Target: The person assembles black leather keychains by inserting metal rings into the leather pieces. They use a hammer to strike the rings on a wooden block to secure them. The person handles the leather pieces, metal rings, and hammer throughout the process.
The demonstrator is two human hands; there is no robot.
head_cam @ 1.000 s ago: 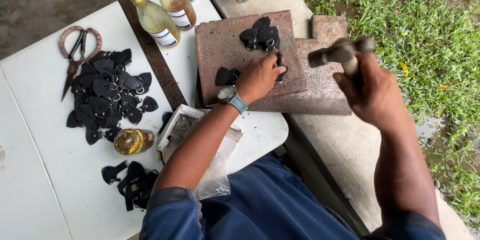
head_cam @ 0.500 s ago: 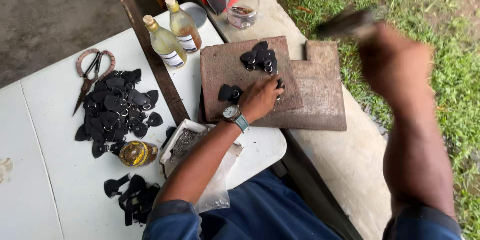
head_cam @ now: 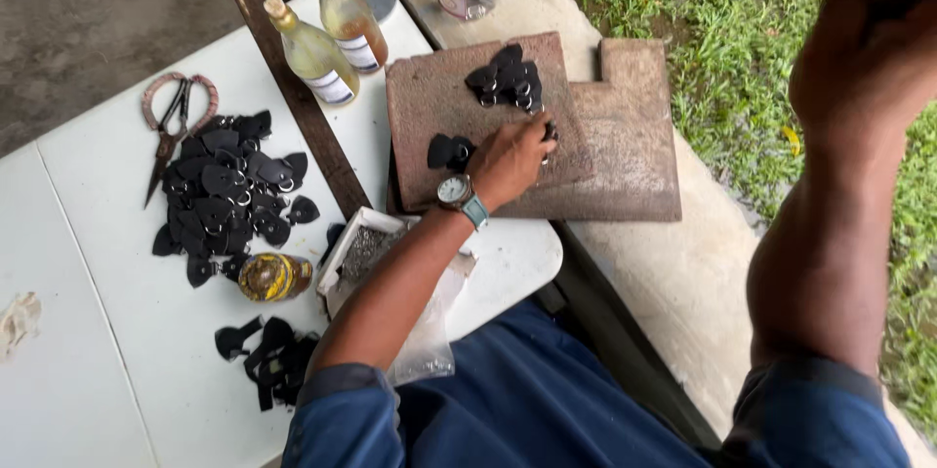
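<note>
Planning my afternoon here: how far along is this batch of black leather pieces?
Done, seemingly: a small stack on the brick slab. In hand: left hand steadies one piece there, right hand raised, blurred. Left, probably: the big pile and a smaller one on the white table.

Two glass bottles [head_cam: 332, 39] of yellowish liquid stand at the far side of the white bench [head_cam: 88, 234], each wearing a white paper label [head_cam: 332, 89]. Nearer, a small white box [head_cam: 356, 253] sits beside a clear plastic bag [head_cam: 429, 351].
</note>
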